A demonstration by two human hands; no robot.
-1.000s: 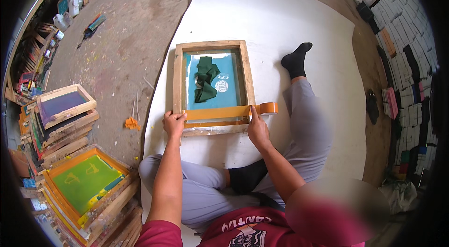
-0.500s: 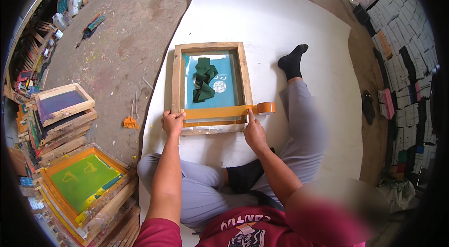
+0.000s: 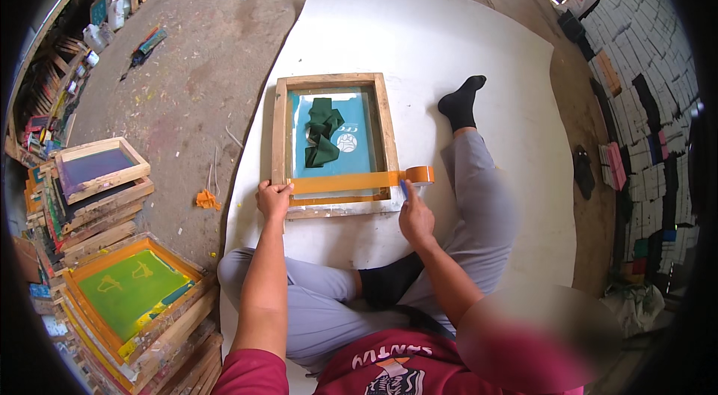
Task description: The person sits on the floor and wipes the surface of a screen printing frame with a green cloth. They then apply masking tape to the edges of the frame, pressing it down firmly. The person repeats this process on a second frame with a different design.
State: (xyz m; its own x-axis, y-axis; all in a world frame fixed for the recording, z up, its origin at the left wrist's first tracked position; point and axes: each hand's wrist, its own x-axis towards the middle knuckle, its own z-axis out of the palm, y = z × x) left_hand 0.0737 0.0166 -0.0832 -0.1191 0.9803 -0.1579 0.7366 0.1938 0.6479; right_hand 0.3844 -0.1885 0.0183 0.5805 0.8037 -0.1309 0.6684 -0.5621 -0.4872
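Observation:
A wooden-framed printing screen (image 3: 280, 126) lies on the white sheet before me, its mesh teal with a pale printed design. Across its near part runs a stretched strip of orange tape (image 3: 340, 183), leading to the tape roll (image 3: 423, 174) just past the frame's right side. My left hand (image 3: 274, 199) presses the strip's left end onto the frame with its fingertips. Just below the roll, my right hand (image 3: 416, 219) is closed on a small blue object (image 3: 404, 188), its tip against the tape; its kind is unclear. A crumpled dark green cloth (image 3: 323, 133) rests on the mesh.
To my left are stacked wooden screens, the nearest with a green mesh (image 3: 134, 287). An orange scrap (image 3: 208, 199) lies on the concrete floor. My outstretched leg (image 3: 479, 186) is right of the frame. Stacked light material (image 3: 636, 73) lines the right side.
My right hand has shifted slightly down and right from the frame's edge, and the blue object now shows in it. The tape roll has tilted. My left hand keeps its place.

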